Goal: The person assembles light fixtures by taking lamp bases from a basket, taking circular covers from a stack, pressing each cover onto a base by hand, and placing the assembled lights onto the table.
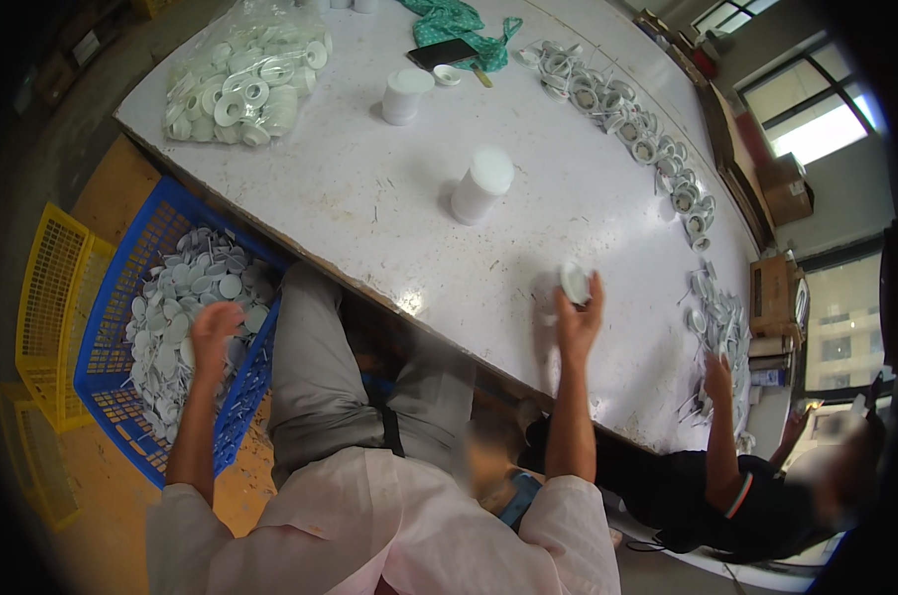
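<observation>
My right hand (pixel 580 322) is raised over the near edge of the white table (pixel 350 218). Its fingers and thumb grip a small round white ring-shaped part (pixel 572 282). Off to the left, my left hand (pixel 214 332) is at a blue plastic basket (pixel 102 362), over a heap of round white discs with thin wire leads (pixel 176 297). Motion smears the left fingers, so whether they hold a disc is unclear. Two short stacks of white round parts stand on the table, a nearer stack (pixel 482 185) and a farther stack (pixel 406 96).
A clear bag of white rings (pixel 245 79) lies at the table's far left. Wired discs (pixel 627 119) line its right side. A phone (pixel 443 54) and green cloth (pixel 459 25) lie at the back. Yellow crates (pixel 52 307) flank the basket. Another person (pixel 707 496) works at right.
</observation>
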A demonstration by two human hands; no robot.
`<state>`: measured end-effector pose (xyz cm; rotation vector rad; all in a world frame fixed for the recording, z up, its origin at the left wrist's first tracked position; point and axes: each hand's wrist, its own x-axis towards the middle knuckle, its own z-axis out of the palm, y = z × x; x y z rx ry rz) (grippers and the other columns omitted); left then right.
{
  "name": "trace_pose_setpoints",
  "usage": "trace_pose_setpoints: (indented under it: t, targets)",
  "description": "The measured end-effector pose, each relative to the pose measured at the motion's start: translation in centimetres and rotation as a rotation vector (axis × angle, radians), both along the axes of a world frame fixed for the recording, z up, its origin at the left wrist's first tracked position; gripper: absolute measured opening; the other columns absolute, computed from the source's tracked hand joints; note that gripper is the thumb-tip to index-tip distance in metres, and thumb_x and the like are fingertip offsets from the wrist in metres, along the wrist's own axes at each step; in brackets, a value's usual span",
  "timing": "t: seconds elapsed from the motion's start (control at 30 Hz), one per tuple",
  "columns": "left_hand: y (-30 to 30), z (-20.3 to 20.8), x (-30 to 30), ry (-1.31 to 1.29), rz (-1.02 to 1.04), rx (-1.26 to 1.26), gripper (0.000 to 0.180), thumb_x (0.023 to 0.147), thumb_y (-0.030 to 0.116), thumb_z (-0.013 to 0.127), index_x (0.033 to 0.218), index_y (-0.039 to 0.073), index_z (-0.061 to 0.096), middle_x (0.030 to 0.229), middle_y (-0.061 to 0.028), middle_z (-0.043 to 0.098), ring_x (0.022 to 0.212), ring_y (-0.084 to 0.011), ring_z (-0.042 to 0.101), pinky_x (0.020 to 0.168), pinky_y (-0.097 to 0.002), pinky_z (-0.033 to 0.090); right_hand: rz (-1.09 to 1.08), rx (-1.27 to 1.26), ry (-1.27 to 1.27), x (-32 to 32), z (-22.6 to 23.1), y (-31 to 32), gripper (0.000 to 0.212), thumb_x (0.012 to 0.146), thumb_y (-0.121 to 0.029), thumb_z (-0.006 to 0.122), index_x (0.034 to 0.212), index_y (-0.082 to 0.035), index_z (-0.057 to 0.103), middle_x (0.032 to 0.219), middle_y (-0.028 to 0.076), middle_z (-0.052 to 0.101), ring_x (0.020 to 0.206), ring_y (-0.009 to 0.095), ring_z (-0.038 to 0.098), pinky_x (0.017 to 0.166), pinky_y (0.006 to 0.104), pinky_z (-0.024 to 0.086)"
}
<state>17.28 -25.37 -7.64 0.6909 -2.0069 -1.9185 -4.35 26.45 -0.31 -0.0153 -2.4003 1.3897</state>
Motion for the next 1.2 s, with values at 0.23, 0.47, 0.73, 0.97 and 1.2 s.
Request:
trace_pose_setpoints:
  t: [0.23, 0.47, 0.73, 0.97, 1.2]
  targets:
    - [18.2, 10.1, -8.5, 0.303, -0.672, 0.637, 0.084, 0.078, 0.005, 0.072, 0.143, 0.001, 0.019, 0.142, -0.0155, 0.032, 0.130, -0.0235, 0.038, 0.101, -0.0336, 0.040, 0.656, -0.094, -0.035, 7.5, 3.8, -15.4, 0.073, 0.072, -0.010, 0.078, 0.134, 0.002, 0.041, 0.127, 0.018, 0.050, 0.112, 0.030, 0.054, 0.096, 0.0362, 0.043]
    - [17.6, 10.0, -7.9, 0.296, -0.645, 0.540, 0.088, 0.070, 0.014, 0.083, 0.139, 0.001, 0.030, 0.129, -0.0092, 0.046, 0.123, -0.0202, 0.045, 0.104, -0.0353, 0.039, 0.909, 0.025, -0.033, 9.4, 6.2, -17.0, 0.076, 0.075, -0.005, 0.073, 0.141, -0.001, 0.034, 0.139, 0.019, 0.041, 0.130, 0.032, 0.037, 0.103, 0.0386, 0.035]
    - [14.9, 8.0, -5.6, 0.234, -0.486, 0.567, 0.077, 0.069, 0.012, 0.084, 0.131, 0.003, 0.040, 0.119, -0.0049, 0.052, 0.113, -0.0137, 0.050, 0.098, -0.0298, 0.044, 0.506, 0.005, -0.173, 1.2, 9.1, -16.4, 0.037, 0.082, -0.006, 0.060, 0.118, 0.001, 0.059, 0.112, 0.013, 0.062, 0.099, 0.019, 0.057, 0.086, 0.0330, 0.046]
    - [16.3, 7.7, -4.4, 0.186, -0.541, 0.663, 0.076, 0.068, 0.009, 0.083, 0.131, 0.003, 0.040, 0.117, -0.0046, 0.053, 0.111, -0.0129, 0.051, 0.096, -0.0301, 0.046, 0.212, -0.176, -0.303, -11.9, 7.4, -15.2, 0.060, 0.078, -0.035, 0.072, 0.117, 0.008, 0.057, 0.105, 0.016, 0.060, 0.094, 0.020, 0.057, 0.080, 0.0315, 0.047]
    - [15.9, 7.3, -3.7, 0.146, -0.529, 0.659, 0.074, 0.069, 0.005, 0.081, 0.130, 0.002, 0.040, 0.117, -0.0050, 0.052, 0.112, -0.0141, 0.051, 0.100, -0.0318, 0.043, 0.178, -0.364, -0.267, -11.5, 7.3, -16.3, 0.037, 0.081, -0.024, 0.073, 0.104, 0.003, 0.064, 0.081, 0.004, 0.063, 0.062, 0.007, 0.049, 0.054, 0.0205, 0.038]
